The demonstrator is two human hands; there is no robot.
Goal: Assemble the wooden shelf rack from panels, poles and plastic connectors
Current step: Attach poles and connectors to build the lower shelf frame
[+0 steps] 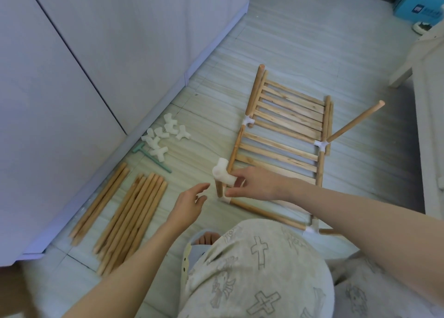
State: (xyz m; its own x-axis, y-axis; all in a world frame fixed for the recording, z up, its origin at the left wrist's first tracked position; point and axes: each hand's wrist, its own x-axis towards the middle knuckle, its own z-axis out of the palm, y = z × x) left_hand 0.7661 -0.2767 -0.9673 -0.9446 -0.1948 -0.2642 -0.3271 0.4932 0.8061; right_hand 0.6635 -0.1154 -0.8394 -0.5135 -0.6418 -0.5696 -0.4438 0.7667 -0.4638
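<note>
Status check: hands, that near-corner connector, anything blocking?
Right hand pinching white plastic connector atop short upright wooden pole. Left hand open, holding nothing. Slatted wooden panels flat on floor. No obstruction seen.

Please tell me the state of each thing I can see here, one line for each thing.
white connector: seated on top of a short upright pole, right fingers on it.
short upright pole: standing in a corner joint of the frame.
slatted panel: lying flat on the floor.
angled pole: plugged in, tilting up.
loose poles: lying in bundles.
spare connectors: heaped, unused.
left hand: open, holding nothing.
right hand: pinching the connector.
</note>
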